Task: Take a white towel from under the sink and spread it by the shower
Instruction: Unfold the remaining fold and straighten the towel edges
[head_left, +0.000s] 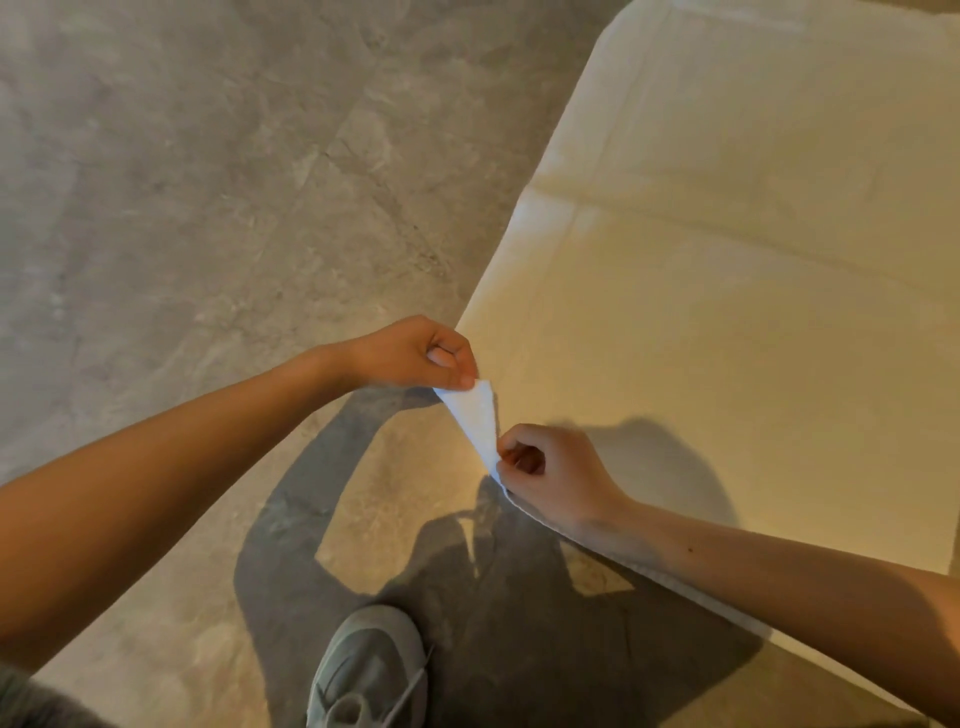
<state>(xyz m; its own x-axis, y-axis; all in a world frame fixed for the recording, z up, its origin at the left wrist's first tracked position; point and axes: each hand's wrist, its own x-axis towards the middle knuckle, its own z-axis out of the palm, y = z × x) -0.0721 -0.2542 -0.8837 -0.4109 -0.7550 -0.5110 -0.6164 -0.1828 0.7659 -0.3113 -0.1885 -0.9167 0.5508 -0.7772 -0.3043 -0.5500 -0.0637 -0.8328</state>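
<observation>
Head view, looking down. The floor (182, 182), grey-beige stone with mottled veining, fills the left and lower field. The white towel (727, 312) lies spread flat over the floor on the right, running from the top edge of the picture down to the lower right; warm light tints it cream. Straight fold creases cross it, one running across its width and others along its length, and its surface looks smooth and unpatterned. No brand, label or writing can be read on it or anywhere else. Its near corner is lifted off the floor and turned up, showing a brighter white underside between the two hands. The left hand (415, 353), fingers curled closed, pinches the tip of that corner between thumb and forefinger. The right hand (550, 473), likewise closed, pinches the towel's edge just below, near the left hand but not touching it. Shadows of both forearms fall on floor and towel. A grey laced shoe (371, 670) stands on the floor at the bottom centre.
</observation>
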